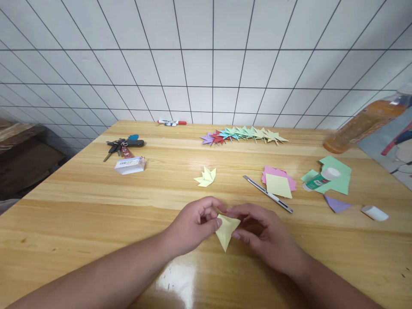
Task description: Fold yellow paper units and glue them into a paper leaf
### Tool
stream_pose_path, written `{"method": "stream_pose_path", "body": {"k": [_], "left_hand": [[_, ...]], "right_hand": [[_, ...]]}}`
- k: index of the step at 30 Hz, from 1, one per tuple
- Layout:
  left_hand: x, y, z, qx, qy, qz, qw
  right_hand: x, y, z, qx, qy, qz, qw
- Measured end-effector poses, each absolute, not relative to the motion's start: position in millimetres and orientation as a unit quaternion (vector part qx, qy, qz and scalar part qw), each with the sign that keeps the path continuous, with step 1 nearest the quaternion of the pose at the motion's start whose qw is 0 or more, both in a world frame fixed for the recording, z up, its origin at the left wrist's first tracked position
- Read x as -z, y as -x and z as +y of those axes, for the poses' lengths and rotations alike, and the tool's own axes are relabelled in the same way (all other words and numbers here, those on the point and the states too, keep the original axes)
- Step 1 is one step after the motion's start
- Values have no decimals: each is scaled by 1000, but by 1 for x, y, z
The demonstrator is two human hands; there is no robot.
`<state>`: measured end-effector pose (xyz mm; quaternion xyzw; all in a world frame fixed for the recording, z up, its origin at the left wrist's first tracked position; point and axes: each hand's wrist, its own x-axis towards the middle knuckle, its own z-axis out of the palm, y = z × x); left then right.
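Note:
A folded piece of pale yellow paper [226, 229] is held just above the wooden table, its point toward me. My left hand [200, 222] pinches its left edge between thumb and fingers. At the other side, my right hand [262, 231] has its index finger at the top edge and its thumb by the right corner; whether it grips the paper is hard to tell. Beyond my hands lies a yellow folded paper leaf shape [206, 177] with several points. Square sheets, yellow [278, 186] over pink [267, 170], lie to the right, beside a utility knife [268, 194].
A row of colourful folded paper pieces [244, 134] lies near the tiled wall. On the right are a glue stick [322, 179], green paper [341, 171], purple paper [336, 204], a white cap [375, 213] and a bottle [363, 122]. Keys [117, 146], a small box [130, 165] and markers [172, 122] sit left.

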<state>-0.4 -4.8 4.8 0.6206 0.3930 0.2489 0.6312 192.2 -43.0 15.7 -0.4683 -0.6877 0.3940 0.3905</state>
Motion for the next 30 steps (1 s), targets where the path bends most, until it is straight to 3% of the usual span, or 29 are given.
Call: {"method": "stream_pose_path", "body": {"k": [16,25,30], "left_hand": [[-6,0,-3,-267,-602,402,636],[-4,-2,-8,-251,-645,398,602],[-6,-2,-6,-271,-617,405,618]], "right_hand": [[-3,-189,-38,-433,539,-634,346],[-14,-191,-43,-256,483,-792,271],[-14,-191,-46,-223,460,-810,289]]}}
